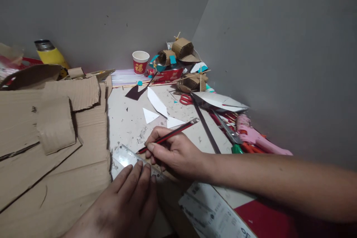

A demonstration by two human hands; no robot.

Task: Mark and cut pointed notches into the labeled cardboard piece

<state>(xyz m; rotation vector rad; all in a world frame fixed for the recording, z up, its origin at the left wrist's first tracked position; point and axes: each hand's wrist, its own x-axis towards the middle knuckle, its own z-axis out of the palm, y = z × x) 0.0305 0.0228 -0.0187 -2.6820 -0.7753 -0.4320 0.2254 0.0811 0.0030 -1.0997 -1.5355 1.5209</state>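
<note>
My right hand point(170, 152) is closed around a red and black pencil point(175, 131), whose tip touches down beside the edge of a clear ruler point(125, 155). Flat on that ruler press the fingers of my left hand point(134, 189), slightly apart and gripping nothing. Under the ruler and my hands lies a piece of brown cardboard point(174, 193), partly hidden. White paper cutouts, among them a long pointed one point(157, 102) and a triangle point(150, 115), rest beyond the pencil.
Cardboard sheets point(92, 126) cover the left side. A paper cup point(140, 62) and cardboard rolls point(182, 47) stand along the back wall. At the right are red scissors point(186, 99), a utility knife point(227, 128) and a pink glue gun point(256, 135). A yellow bottle point(51, 52) leans at back left.
</note>
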